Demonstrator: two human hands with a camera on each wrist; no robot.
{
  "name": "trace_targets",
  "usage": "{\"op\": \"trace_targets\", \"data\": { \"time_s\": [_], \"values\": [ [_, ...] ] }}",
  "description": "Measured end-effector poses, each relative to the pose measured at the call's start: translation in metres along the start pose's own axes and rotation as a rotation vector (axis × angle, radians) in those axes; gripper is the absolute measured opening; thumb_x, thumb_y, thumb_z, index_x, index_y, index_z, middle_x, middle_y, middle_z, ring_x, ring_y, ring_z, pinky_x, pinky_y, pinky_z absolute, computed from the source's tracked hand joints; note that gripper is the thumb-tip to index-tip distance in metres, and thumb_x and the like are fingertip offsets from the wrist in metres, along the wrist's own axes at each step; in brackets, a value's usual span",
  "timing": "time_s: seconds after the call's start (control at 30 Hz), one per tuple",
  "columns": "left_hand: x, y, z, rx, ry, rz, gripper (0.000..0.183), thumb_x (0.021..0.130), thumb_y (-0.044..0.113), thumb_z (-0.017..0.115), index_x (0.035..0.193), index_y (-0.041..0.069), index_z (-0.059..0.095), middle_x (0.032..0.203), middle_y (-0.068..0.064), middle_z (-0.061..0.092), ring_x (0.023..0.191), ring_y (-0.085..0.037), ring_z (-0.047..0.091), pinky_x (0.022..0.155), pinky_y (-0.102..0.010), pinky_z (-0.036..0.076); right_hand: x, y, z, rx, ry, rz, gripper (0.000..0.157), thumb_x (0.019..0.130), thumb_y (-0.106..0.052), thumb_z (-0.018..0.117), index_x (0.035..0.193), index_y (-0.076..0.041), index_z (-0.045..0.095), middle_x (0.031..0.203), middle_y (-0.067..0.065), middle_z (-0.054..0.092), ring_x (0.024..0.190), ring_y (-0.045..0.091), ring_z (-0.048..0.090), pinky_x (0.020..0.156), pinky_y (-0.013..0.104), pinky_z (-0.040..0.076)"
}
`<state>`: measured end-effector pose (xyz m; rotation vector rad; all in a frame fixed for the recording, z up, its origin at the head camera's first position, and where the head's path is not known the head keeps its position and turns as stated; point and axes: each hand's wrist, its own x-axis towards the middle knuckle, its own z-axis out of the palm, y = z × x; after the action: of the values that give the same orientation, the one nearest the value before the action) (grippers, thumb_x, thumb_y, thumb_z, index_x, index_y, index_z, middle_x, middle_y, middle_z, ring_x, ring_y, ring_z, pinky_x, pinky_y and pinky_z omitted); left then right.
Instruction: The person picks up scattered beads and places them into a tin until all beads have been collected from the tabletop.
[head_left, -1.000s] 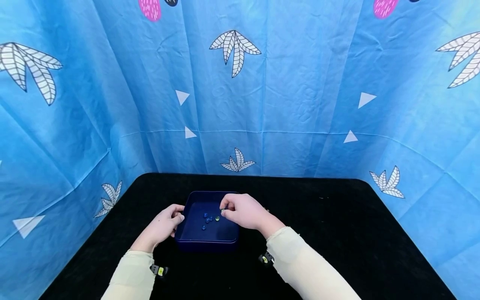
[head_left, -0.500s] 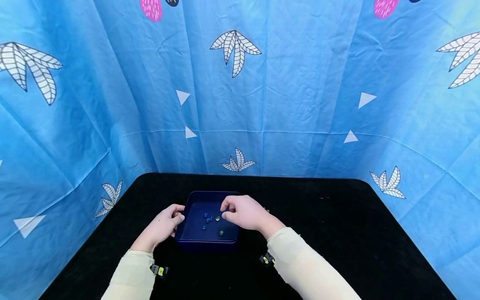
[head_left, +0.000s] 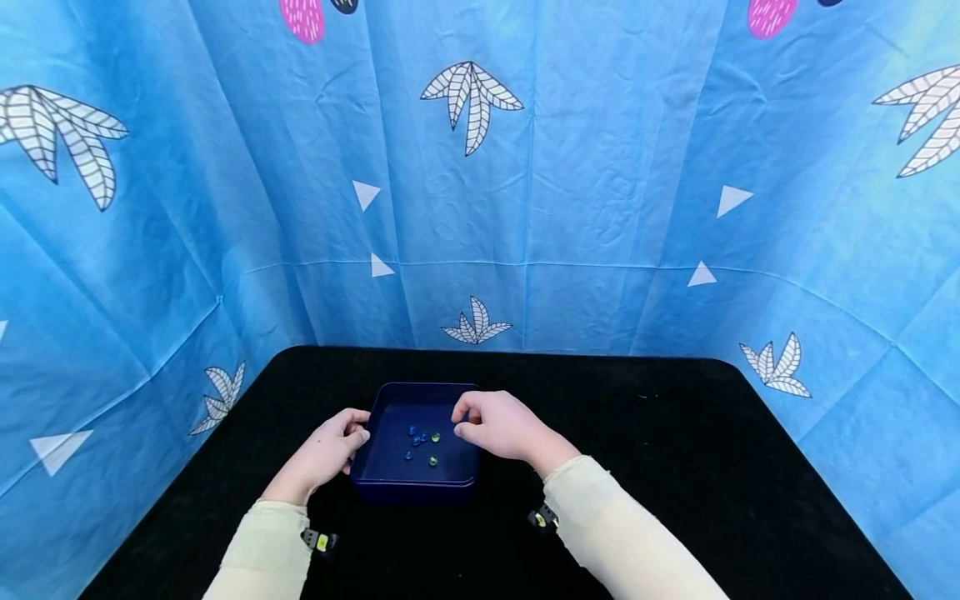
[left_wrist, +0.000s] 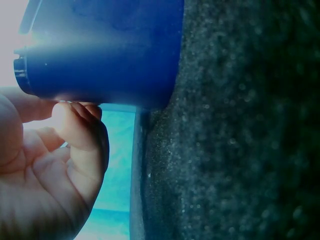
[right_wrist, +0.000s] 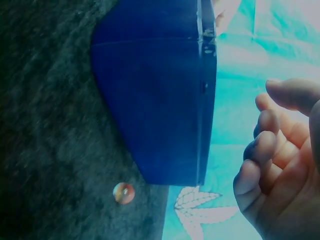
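Note:
A dark blue open-topped box point(head_left: 416, 481) stands on the black cloth. On its floor lie several small blue marbles point(head_left: 408, 455) and two yellow-green marbles, one nearer the front point(head_left: 432, 461) and one farther back point(head_left: 436, 437). My left hand point(head_left: 333, 446) holds the box's left wall at the rim; in the left wrist view its curled fingers point(left_wrist: 75, 125) touch the outer side. Over the right rim hovers my right hand point(head_left: 498, 425), thumb and forefinger apart, holding nothing. In the right wrist view its fingers point(right_wrist: 262, 147) bend loosely, away from the box.
An orange and white marble point(right_wrist: 124, 193) lies on the black cloth outside the box, seen in the right wrist view. The black-covered table point(head_left: 660, 467) extends far to the right. A blue patterned curtain point(head_left: 585, 183) surrounds its back and sides.
My right hand has let go of a yellow-green marble. It dropped into the front of the box and rolled slightly left and back. The right hand shifted right; the left stayed put.

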<state>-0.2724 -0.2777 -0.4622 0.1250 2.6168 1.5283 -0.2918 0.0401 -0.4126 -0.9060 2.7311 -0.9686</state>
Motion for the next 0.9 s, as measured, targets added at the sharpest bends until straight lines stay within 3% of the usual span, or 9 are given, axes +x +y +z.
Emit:
{"op": "trace_targets", "data": {
  "time_s": [0.27, 0.5, 0.73, 0.9],
  "values": [
    [0.000, 0.000, 0.000, -0.001, -0.004, 0.001, 0.040, 0.100, 0.006, 0.053, 0.138, -0.006, 0.048, 0.101, -0.012, 0.054, 0.074, -0.027, 0.057, 0.058, -0.038, 0.053, -0.009, 0.017, -0.002, 0.045, 0.008, 0.062, 0.014, 0.096, -0.028, 0.068, 0.108, -0.022, 0.068, 0.080, -0.007, 0.062, 0.061, 0.012, 0.055, 0.064, 0.033, 0.050],
    [-0.001, -0.001, 0.000, 0.001, -0.003, -0.008, 0.040, 0.101, 0.006, 0.052, 0.139, -0.005, 0.047, 0.102, -0.014, 0.053, 0.076, -0.029, 0.057, 0.058, -0.037, 0.053, -0.015, 0.033, -0.002, 0.104, 0.011, 0.104, 0.014, 0.096, -0.024, 0.067, 0.110, -0.019, 0.066, 0.076, -0.003, 0.063, 0.065, 0.023, 0.068, 0.059, 0.035, 0.052],
    [-0.002, 0.000, -0.001, 0.006, -0.008, -0.007, 0.042, 0.101, 0.007, 0.053, 0.140, -0.006, 0.046, 0.102, -0.014, 0.053, 0.076, -0.030, 0.058, 0.059, -0.038, 0.053, -0.022, 0.049, 0.000, 0.013, 0.029, 0.100, 0.016, 0.093, -0.022, 0.068, 0.107, -0.016, 0.067, 0.074, -0.006, 0.064, 0.061, 0.011, 0.060, 0.060, 0.033, 0.049],
    [-0.002, 0.000, -0.001, 0.003, -0.009, -0.004, 0.041, 0.101, 0.007, 0.053, 0.140, -0.006, 0.046, 0.103, -0.014, 0.054, 0.076, -0.030, 0.058, 0.058, -0.038, 0.053, -0.023, 0.058, 0.003, -0.053, 0.036, 0.101, 0.017, 0.091, -0.023, 0.070, 0.106, -0.016, 0.068, 0.076, -0.009, 0.061, 0.060, 0.009, 0.053, 0.063, 0.032, 0.048]
  ]
}}
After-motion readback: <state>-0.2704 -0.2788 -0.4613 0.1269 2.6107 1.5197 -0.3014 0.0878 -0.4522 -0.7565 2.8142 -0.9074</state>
